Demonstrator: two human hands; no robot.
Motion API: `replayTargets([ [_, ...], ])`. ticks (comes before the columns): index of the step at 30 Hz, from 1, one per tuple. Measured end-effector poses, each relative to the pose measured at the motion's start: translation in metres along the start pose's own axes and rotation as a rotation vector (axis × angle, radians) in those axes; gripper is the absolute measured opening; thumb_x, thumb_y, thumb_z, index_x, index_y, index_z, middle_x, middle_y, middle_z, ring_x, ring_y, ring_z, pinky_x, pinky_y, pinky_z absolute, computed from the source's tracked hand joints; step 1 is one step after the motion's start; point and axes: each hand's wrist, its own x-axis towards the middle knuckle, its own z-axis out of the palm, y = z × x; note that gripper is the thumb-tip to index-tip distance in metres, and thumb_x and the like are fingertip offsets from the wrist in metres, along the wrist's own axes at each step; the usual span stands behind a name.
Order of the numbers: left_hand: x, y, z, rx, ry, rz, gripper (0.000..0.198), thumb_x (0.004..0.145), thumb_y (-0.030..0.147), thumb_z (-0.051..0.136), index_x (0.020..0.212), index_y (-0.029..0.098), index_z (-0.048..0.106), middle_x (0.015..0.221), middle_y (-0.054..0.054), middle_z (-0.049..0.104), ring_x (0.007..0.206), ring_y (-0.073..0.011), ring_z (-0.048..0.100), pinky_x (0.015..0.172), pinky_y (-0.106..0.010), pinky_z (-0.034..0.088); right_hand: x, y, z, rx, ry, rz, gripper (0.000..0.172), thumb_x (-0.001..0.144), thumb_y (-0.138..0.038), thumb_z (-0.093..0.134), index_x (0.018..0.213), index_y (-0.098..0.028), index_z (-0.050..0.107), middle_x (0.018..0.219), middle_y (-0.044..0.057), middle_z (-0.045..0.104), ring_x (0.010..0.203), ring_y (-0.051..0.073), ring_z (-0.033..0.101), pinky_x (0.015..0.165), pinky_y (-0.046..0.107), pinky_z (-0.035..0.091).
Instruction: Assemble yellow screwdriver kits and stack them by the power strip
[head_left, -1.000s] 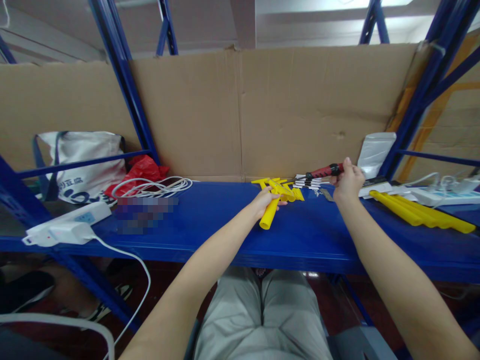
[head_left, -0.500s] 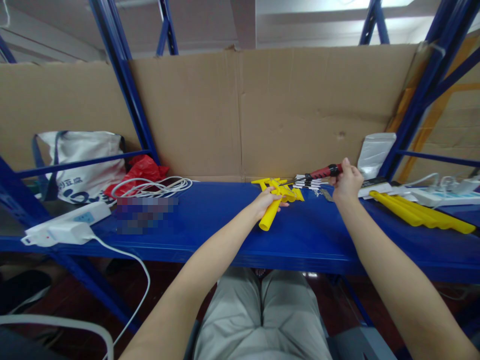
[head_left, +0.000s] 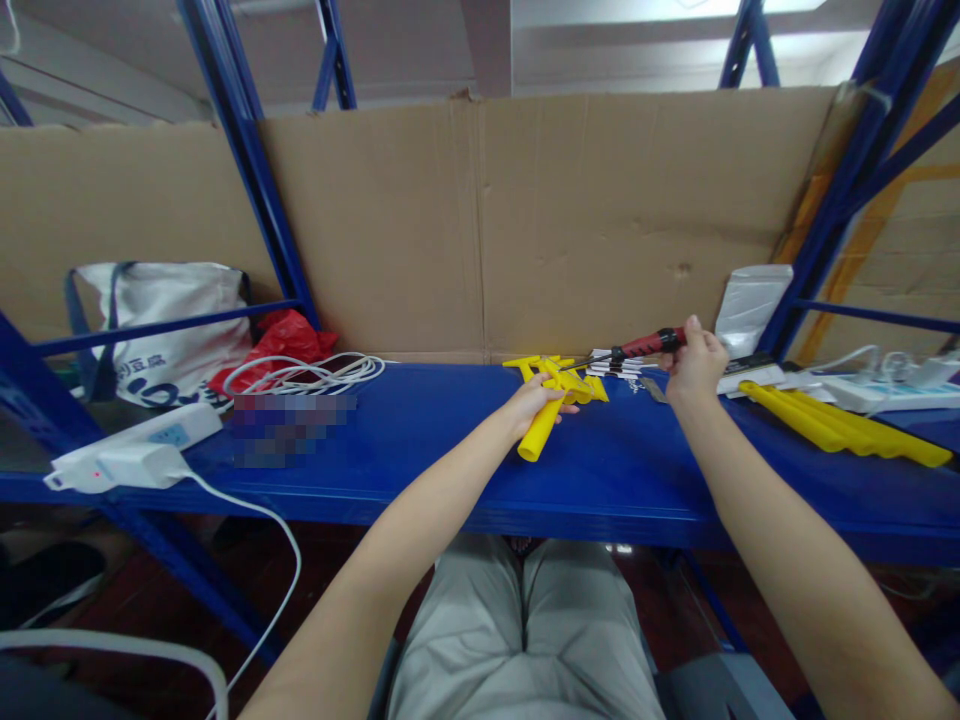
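Note:
My left hand (head_left: 534,402) is closed round a yellow plastic tube (head_left: 538,438), whose open end points toward me. My right hand (head_left: 696,362) grips the rear end of a red and black screwdriver (head_left: 646,345). Its thin shaft points left and meets the yellow piece at my left hand; the exact contact of the tip is too small to tell. Several more yellow plastic parts (head_left: 596,388) lie behind and beside my left hand. Beyond the screwdriver sits a stack of white and black pieces (head_left: 616,366), with small metal bits near it.
Several yellow tubes (head_left: 847,428) lie at the right, by a white power strip (head_left: 885,394). On the left of the blue shelf (head_left: 435,470) are another power strip (head_left: 142,450), a coiled white cable (head_left: 330,372), a red bag (head_left: 289,342) and a cloth bag (head_left: 172,310). Cardboard (head_left: 585,220) stands behind.

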Motion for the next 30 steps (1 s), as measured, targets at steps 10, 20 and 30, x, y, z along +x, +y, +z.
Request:
replayTargets([
  [10, -0.004, 0.001, 0.001, 0.052, 0.022, 0.024, 0.047, 0.082, 0.001, 0.048, 0.125, 0.021, 0.043, 0.102, -0.011, 0.067, 0.054, -0.0117, 0.065, 0.042, -0.017, 0.038, -0.006, -0.008, 0.003, 0.021, 0.017, -0.027, 0.049, 0.069, -0.071, 0.056, 0.070, -0.024, 0.040, 0.051, -0.006, 0.040, 0.039, 0.011, 0.042, 0.035, 0.026, 0.030],
  [20, -0.010, 0.009, 0.007, 0.165, 0.209, 0.132, 0.053, 0.081, -0.001, 0.047, 0.129, 0.022, 0.038, 0.104, -0.010, 0.066, 0.047, -0.0083, 0.059, 0.040, -0.017, 0.034, -0.010, -0.021, 0.005, 0.148, -0.095, 0.045, 0.037, 0.072, -0.055, 0.067, 0.080, -0.022, 0.054, 0.045, -0.010, 0.040, 0.035, 0.009, 0.042, 0.036, 0.023, 0.040],
  [30, -0.011, 0.015, 0.003, 0.248, 0.393, 0.269, 0.054, 0.077, -0.006, 0.042, 0.125, 0.018, 0.040, 0.116, -0.010, 0.063, 0.074, -0.0111, 0.067, 0.055, -0.017, 0.048, -0.019, -0.028, 0.009, 0.252, -0.364, 0.175, 0.039, 0.065, -0.049, 0.077, 0.074, -0.021, 0.052, 0.046, -0.006, 0.054, 0.038, 0.009, 0.052, 0.037, 0.019, 0.042],
])
